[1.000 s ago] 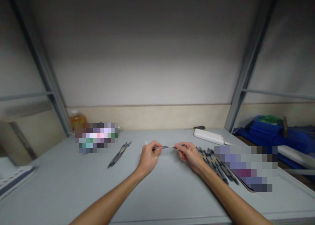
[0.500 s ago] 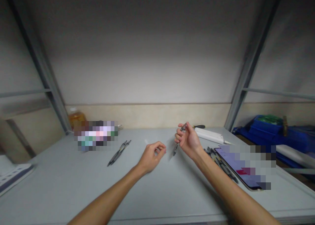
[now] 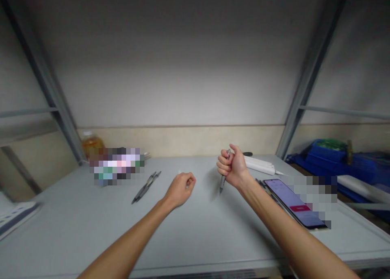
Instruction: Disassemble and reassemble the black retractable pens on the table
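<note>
My right hand (image 3: 232, 165) is closed round a grey click pen (image 3: 223, 184), its tip pointing down above the table and its top end standing out by the raised thumb. My left hand (image 3: 180, 189) rests on the table (image 3: 189, 238) with its fingers curled in towards the thumb, and nothing shows in it. To the left of that hand lie two grey and black pens (image 3: 146, 188), side by side at a slant. More pens (image 3: 268, 189) lie beside the phone, largely hidden by my right forearm.
A lit phone (image 3: 294, 201) lies at the right, its edge blurred out. Behind my right hand are a white power strip (image 3: 258, 165) and a dark handle (image 3: 248, 153). A bottle of amber liquid (image 3: 92, 144) stands back left near a pixelated object. Blue bags (image 3: 323, 157) sit beyond the right edge.
My right fingers have closed into a fist round the pen, which now stands steeper, with the thumb lifted near its top. My left hand has drawn slightly left and its fingers have curled tighter.
</note>
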Tool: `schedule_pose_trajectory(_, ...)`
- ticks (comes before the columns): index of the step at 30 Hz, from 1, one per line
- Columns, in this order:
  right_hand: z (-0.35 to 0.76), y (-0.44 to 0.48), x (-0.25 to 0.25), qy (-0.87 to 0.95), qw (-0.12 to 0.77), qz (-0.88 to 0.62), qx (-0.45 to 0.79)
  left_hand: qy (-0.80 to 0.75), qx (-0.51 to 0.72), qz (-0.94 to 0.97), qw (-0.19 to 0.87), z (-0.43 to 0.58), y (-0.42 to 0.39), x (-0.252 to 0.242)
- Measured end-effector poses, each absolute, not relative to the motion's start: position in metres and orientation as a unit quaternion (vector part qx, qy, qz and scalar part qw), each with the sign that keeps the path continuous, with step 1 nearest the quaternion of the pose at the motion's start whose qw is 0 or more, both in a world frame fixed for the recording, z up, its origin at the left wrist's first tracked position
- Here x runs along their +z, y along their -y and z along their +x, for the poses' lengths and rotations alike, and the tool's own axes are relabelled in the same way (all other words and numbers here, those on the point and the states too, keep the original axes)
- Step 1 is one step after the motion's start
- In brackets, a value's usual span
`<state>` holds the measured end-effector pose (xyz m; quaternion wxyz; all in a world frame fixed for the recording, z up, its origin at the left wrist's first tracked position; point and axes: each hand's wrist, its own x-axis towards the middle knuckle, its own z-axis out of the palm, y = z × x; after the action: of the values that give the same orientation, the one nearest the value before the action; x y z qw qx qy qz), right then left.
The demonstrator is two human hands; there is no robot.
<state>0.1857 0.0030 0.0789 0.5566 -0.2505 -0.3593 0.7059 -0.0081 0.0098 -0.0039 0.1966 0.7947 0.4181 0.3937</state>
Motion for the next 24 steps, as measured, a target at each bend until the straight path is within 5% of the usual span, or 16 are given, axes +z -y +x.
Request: schedule_pose_trajectory(24,0.1858,0.0008,0.0843,0.325,0.533,-0.277,0.73,-0.444,0.3,0.833,0.135,-0.0102,-0.0109,-0.0064)
